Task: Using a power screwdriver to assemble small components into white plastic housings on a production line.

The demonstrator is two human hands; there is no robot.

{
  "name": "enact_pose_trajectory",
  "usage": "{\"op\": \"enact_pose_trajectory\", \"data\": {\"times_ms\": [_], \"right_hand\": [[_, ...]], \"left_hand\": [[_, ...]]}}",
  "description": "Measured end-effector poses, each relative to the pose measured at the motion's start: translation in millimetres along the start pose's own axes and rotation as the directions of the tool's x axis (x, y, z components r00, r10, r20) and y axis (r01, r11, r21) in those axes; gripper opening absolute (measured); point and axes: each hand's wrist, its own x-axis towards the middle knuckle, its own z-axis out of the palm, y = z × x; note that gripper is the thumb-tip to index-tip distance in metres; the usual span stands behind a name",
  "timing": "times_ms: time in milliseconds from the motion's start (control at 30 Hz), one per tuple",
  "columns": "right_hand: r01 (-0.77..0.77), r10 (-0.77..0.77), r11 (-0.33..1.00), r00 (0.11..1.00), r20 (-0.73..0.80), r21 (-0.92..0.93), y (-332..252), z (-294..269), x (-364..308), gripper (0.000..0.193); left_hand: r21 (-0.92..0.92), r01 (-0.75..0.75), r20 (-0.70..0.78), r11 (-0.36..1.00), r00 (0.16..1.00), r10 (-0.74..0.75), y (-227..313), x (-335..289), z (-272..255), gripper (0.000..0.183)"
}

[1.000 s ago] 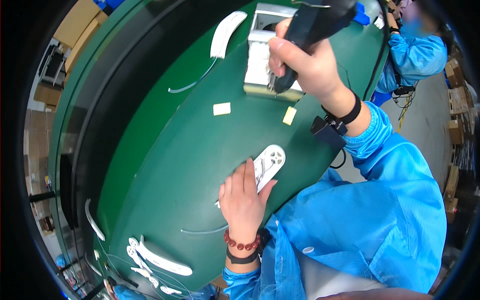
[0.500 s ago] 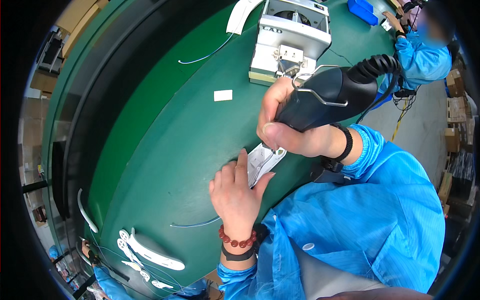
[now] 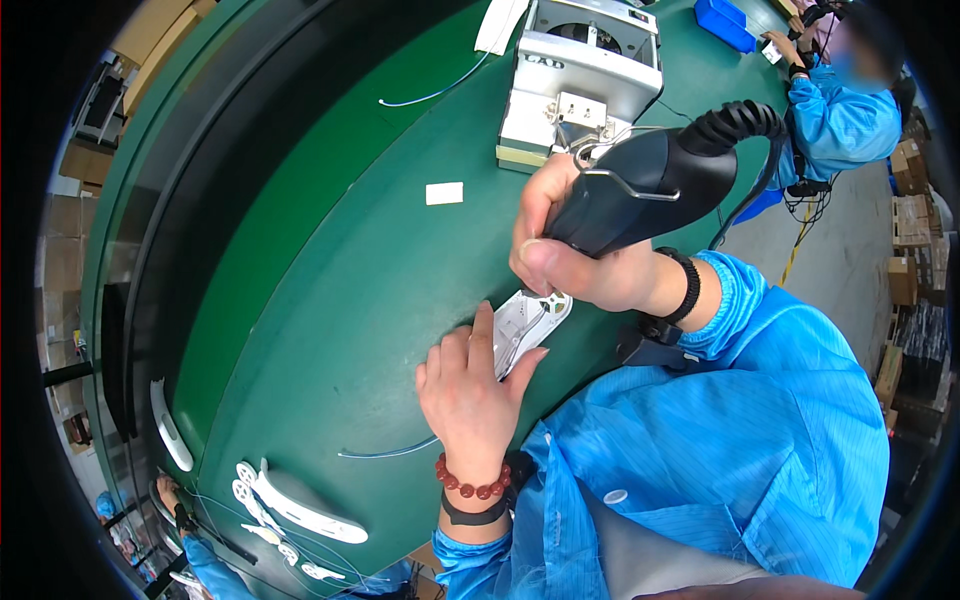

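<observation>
My right hand [image 3: 575, 245] is closed around a black electric screwdriver [image 3: 640, 190], which has a wire hanging loop and a coiled cord. Its tip points down at the upper end of a white elongated plastic housing [image 3: 535, 322], though my fingers hide the bit. The housing lies open side up on the green table, with a thin wire and a round opening showing inside. My left hand [image 3: 468, 375] holds its lower end, thumb on one side and fingers on the other. From beneath this hand a blue-grey cable [image 3: 390, 452] runs out leftward.
A silver screw feeder [image 3: 580, 90] stands beyond my right hand, with a white card [image 3: 444, 193] to its left. White curved shells [image 3: 305, 510] and cables lie at the lower left. Another shell [image 3: 500, 25] rests on the green belt. Co-workers sit at upper right and lower left.
The screwdriver and my right hand have shifted slightly left. On the belt, the far white shell and its cable have moved up and right. My left hand stays nearly still on the housing.
</observation>
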Motion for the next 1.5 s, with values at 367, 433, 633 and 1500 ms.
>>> {"op": "enact_pose_trajectory", "data": {"times_ms": [367, 433, 633, 1500], "right_hand": [[0.024, -0.022, 0.999, 0.999, -0.041, 0.048, 14, 5, 0, 0.021], [0.039, -0.036, 0.998, 0.998, -0.044, 0.056, 16, 5, 1, 0.02], [-0.082, 0.082, 0.994, 0.997, -0.007, 0.069, -4, -4, 8, 0.016], [0.254, -0.321, 0.933, 0.908, -0.271, -0.253, -18, -16, 57, 0.009]], "left_hand": [[0.0, -0.009, -0.013, 1.0, 1.0, 0.009, -6, -5, 3, 0.071], [-0.011, -0.004, -0.02, 1.0, 1.0, 0.004, -6, -5, 5, 0.071], [-0.018, 0.019, -0.021, 1.0, 1.0, -0.019, -3, -5, 0, 0.069], [-0.109, -0.067, -0.057, 0.992, 0.997, 0.061, -52, -31, -8, 0.054]]}}
